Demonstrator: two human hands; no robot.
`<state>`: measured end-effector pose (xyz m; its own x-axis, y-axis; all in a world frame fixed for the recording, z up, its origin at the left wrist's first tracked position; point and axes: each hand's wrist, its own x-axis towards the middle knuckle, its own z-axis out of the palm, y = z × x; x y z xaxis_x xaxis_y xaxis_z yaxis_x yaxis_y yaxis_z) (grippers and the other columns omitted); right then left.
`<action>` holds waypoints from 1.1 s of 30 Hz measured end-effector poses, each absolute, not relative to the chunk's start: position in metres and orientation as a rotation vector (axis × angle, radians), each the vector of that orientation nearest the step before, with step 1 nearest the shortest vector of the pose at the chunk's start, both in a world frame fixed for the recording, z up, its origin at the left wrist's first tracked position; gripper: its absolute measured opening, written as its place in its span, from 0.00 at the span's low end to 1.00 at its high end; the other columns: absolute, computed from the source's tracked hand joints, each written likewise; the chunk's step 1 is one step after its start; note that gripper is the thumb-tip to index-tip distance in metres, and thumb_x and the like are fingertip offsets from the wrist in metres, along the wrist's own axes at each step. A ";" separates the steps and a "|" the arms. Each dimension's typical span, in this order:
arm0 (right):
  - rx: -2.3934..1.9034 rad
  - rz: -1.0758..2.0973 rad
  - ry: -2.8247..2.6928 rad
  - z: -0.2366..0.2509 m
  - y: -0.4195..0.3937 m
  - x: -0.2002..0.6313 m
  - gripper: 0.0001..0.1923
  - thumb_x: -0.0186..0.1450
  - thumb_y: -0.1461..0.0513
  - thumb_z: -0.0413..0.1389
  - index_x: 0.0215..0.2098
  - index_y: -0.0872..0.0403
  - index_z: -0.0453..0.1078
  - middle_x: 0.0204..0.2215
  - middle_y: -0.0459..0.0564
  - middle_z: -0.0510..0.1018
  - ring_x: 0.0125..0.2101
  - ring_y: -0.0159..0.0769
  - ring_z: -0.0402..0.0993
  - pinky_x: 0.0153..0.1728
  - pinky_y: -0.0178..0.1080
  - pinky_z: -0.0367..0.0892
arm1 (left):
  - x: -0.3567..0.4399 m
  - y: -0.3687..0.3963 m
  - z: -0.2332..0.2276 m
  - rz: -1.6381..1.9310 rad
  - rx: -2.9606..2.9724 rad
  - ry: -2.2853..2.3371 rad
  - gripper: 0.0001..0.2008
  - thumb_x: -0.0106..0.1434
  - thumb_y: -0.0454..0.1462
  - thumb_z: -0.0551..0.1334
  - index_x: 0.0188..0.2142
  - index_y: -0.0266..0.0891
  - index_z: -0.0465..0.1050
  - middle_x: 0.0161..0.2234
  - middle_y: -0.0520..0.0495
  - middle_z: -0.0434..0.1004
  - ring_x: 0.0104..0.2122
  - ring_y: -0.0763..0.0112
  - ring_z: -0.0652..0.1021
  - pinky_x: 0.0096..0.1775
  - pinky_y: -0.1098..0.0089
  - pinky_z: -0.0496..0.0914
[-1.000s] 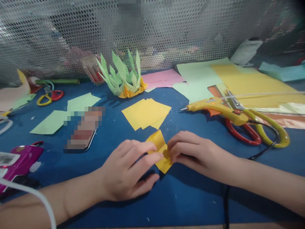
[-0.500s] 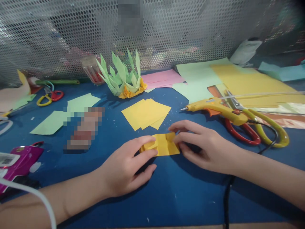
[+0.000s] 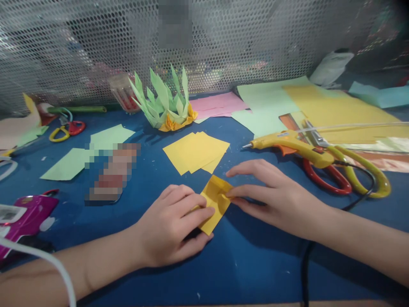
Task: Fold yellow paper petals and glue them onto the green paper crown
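— What can't you make out?
— The left hand (image 3: 169, 226) covers the lower-left part of the folded yellow paper (image 3: 215, 200). A pixelated patch (image 3: 110, 172) hides something on the tabletop (image 3: 255, 264).
— Anything cropped?
— The pink glue gun (image 3: 25, 215) runs off the left edge.

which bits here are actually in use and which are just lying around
In use: folded yellow paper, left hand, right hand.

Lying about: yellow squares, glue gun, big scissors, green paper crown, small scissors, pink glue gun.
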<state>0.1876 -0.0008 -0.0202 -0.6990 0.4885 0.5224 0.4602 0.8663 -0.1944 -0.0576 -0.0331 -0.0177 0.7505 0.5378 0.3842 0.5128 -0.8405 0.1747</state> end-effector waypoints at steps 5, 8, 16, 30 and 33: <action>-0.559 -0.072 -2.519 -0.015 -0.002 0.186 0.10 0.66 0.68 0.50 0.31 0.57 0.73 0.42 0.55 0.76 0.45 0.39 0.68 0.44 0.40 0.68 | -0.059 -0.032 -0.019 0.604 2.841 0.761 0.13 0.64 0.38 0.58 0.45 0.34 0.71 0.46 0.42 0.76 0.48 0.63 0.72 0.49 0.64 0.64; -0.513 -0.110 -2.531 -0.014 -0.002 0.185 0.12 0.67 0.67 0.49 0.31 0.58 0.73 0.41 0.54 0.77 0.43 0.38 0.69 0.43 0.38 0.69 | -0.058 -0.030 -0.019 0.589 2.828 0.736 0.14 0.64 0.38 0.57 0.47 0.34 0.70 0.48 0.42 0.76 0.49 0.64 0.72 0.50 0.65 0.64; -0.500 -0.145 -2.611 -0.018 0.000 0.187 0.16 0.70 0.65 0.44 0.37 0.56 0.74 0.43 0.51 0.77 0.44 0.36 0.70 0.44 0.38 0.68 | -0.056 -0.029 -0.017 0.522 2.860 0.718 0.15 0.65 0.38 0.55 0.48 0.32 0.69 0.49 0.38 0.74 0.49 0.61 0.73 0.47 0.63 0.68; -0.491 -0.220 -2.661 -0.017 0.002 0.188 0.14 0.69 0.67 0.46 0.37 0.58 0.74 0.44 0.54 0.77 0.42 0.39 0.70 0.43 0.40 0.68 | -0.053 -0.032 -0.013 0.411 2.985 0.707 0.16 0.67 0.37 0.52 0.51 0.33 0.69 0.50 0.42 0.75 0.48 0.59 0.74 0.45 0.61 0.70; -0.492 -0.223 -2.673 -0.017 0.002 0.190 0.15 0.69 0.67 0.45 0.38 0.57 0.74 0.44 0.54 0.76 0.43 0.39 0.70 0.43 0.41 0.68 | -0.055 -0.032 -0.016 0.400 2.960 0.718 0.16 0.67 0.37 0.53 0.52 0.34 0.68 0.51 0.42 0.75 0.49 0.59 0.73 0.46 0.60 0.69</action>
<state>0.1899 0.0017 -0.0173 -0.8528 0.3060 0.4233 0.3720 0.9247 0.0810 -0.0547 -0.0324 -0.0157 0.8569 0.4589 0.2346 0.4409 -0.8884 0.1275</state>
